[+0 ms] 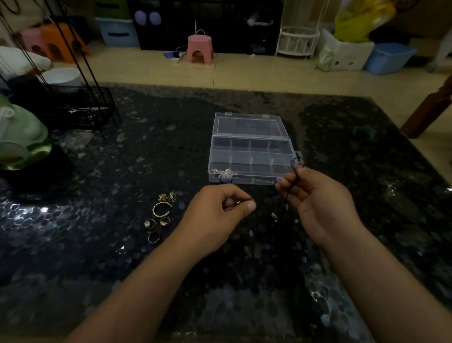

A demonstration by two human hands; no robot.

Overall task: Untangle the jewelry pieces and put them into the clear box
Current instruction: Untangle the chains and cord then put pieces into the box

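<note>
Two hands work above the dark bench point(119, 253), with bare surface around them. Left hand point(216, 218) and right hand point(317, 201) each pinch a thin black cord point(293, 173) in their fingers, just before the open clear box point(250, 157); gold rings point(160, 215) lie left.

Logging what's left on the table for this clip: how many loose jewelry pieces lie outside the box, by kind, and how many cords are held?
Gold bangle: 1
Rings: 3
Gold chain tangle: 1
Black cord, pinched by the left hand and right hand: 1
Total: 6
</note>
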